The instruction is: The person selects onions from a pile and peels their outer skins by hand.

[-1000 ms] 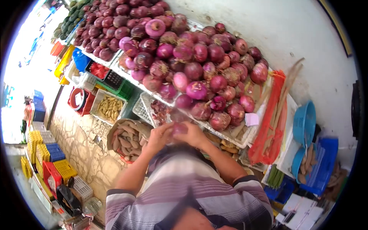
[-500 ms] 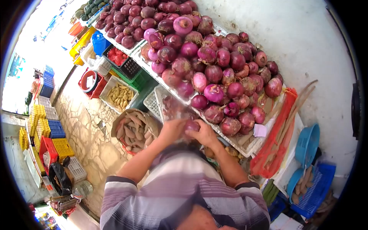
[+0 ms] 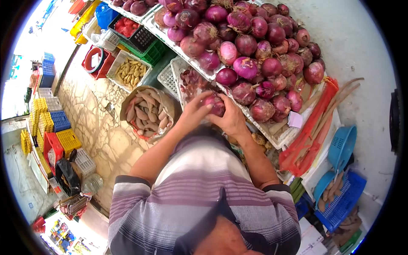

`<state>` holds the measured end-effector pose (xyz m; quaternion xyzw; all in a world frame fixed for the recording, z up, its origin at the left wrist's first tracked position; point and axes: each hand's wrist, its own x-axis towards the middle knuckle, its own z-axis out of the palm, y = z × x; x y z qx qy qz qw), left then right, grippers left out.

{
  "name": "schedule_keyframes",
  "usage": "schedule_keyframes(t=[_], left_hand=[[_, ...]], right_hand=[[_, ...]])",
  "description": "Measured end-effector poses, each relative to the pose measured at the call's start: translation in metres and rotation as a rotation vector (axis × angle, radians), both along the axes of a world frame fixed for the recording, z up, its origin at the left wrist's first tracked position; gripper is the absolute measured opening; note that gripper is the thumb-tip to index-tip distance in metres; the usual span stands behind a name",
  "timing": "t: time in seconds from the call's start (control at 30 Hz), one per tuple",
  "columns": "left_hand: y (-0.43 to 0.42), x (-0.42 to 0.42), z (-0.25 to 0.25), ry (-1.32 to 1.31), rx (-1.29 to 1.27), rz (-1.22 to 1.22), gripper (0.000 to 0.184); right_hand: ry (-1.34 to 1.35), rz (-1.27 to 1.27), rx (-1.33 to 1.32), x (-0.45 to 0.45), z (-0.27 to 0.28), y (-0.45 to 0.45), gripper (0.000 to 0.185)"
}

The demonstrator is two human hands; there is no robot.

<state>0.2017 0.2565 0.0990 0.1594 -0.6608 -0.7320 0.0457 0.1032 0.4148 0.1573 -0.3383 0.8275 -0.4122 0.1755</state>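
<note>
A red onion (image 3: 215,104) is held between both hands in front of my body. My left hand (image 3: 194,111) grips its left side, and my right hand (image 3: 231,117) wraps its right side; some fingertips are hidden behind it. Just beyond the hands, a white crate (image 3: 180,94) contains loose dark red onion skins (image 3: 195,80). To the right of it rises a big heap of red onions (image 3: 250,63) in a white tray (image 3: 272,138), a few of them peeled to bright purple.
Left of my hands stands a sack of sweet potatoes (image 3: 146,111), with a crate of small yellowish roots (image 3: 129,73) behind. Red net bags (image 3: 308,140) hang at the tray's right end. Blue basins (image 3: 342,146) stand at far right; stacked crates (image 3: 68,140) line the left.
The onion and both hands have moved up and slightly right in view. The fingers have shifted around the onion, showing more of it. The camera view has shifted too.
</note>
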Motion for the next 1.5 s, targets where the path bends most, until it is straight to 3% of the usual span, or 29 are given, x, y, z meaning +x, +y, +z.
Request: schedule_keyframes(t=[0.1,0.2,0.3,0.37,0.47,0.53,0.6,0.7,0.87,0.97,1.2,1.27,1.33,1.4,1.5], left_hand=[[0.002,0.001,-0.004,0.012,-0.099,-0.001,0.049],[0.001,-0.002,-0.008,-0.028,0.209,0.052,0.05],[0.001,-0.005,-0.011,-0.114,0.737,0.1,0.047],[0.001,-0.001,-0.045,-0.071,0.506,0.042,0.048],[0.001,0.001,-0.057,-0.018,0.268,0.003,0.05],[0.002,-0.003,-0.031,-0.1,0.41,0.034,0.051],[0.002,-0.008,0.006,-0.294,0.816,0.106,0.053],[0.003,-0.01,0.007,-0.332,0.849,0.114,0.051],[0.006,-0.012,0.022,-0.377,0.741,0.112,0.053],[0.008,-0.014,0.031,-0.365,0.686,0.109,0.053],[0.005,-0.015,0.032,-0.333,0.634,0.096,0.051],[0.008,-0.011,-0.021,-0.19,0.262,0.071,0.051],[0.008,-0.012,-0.01,-0.183,0.25,0.083,0.05],[0.006,-0.014,0.015,-0.311,0.596,0.123,0.047],[0.001,-0.016,0.033,-0.436,0.799,0.162,0.04]], right_hand=[[0.02,0.005,-0.024,0.0,0.001,0.0,0.077],[0.064,0.014,-0.054,0.004,0.0,0.0,0.076],[0.129,0.05,-0.11,0.009,0.0,-0.001,0.074],[0.175,0.113,-0.166,0.011,0.003,-0.003,0.072],[0.068,0.075,-0.217,0.013,-0.012,-0.001,0.068],[-0.128,0.044,-0.249,0.015,-0.009,0.0,0.066],[-0.251,0.019,-0.275,0.015,-0.011,0.001,0.063],[-0.363,-0.018,-0.299,0.017,-0.029,0.005,0.06],[-0.468,-0.032,-0.324,0.014,-0.042,0.009,0.056],[-0.515,-0.034,-0.317,0.013,-0.021,0.006,0.054],[-0.39,-0.059,-0.265,0.013,-0.025,0.003,0.051],[-0.386,-0.066,-0.226,0.011,-0.027,0.003,0.05],[-0.468,-0.076,-0.238,0.012,-0.028,0.002,0.048],[-0.549,-0.069,-0.288,0.01,-0.029,0.003,0.045],[-0.679,-0.032,-0.384,0.003,-0.031,0.008,0.044]])
